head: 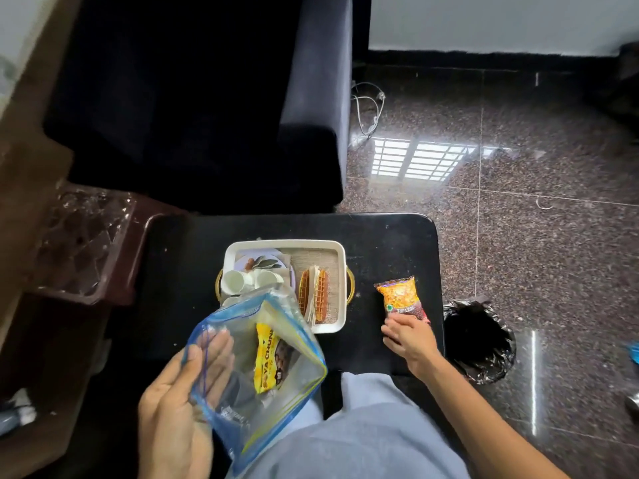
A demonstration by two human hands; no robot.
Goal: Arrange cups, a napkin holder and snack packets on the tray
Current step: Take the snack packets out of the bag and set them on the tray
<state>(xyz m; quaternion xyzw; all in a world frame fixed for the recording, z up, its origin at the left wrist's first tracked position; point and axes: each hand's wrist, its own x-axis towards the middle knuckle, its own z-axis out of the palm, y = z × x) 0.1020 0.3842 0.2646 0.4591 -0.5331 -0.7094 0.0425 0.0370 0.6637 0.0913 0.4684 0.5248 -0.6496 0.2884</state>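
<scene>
Lying on bare table (380, 243) between the tray (283, 243) and the right edge, the snack packet (400, 298) is gripped at its near end by the right hand (409, 338). The left hand (179, 399) pinches a zip bag (297, 371) that overlaps the tray's near-left corner and its cups (235, 281). A bin (479, 344) stands beside the table.

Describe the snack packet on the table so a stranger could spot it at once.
Find the black table with the white tray. Right of the tray lies the orange mixture packet, its near end held by the right hand. Unlike the yellow soya chunks packet, it is outside the zip bag.
</scene>
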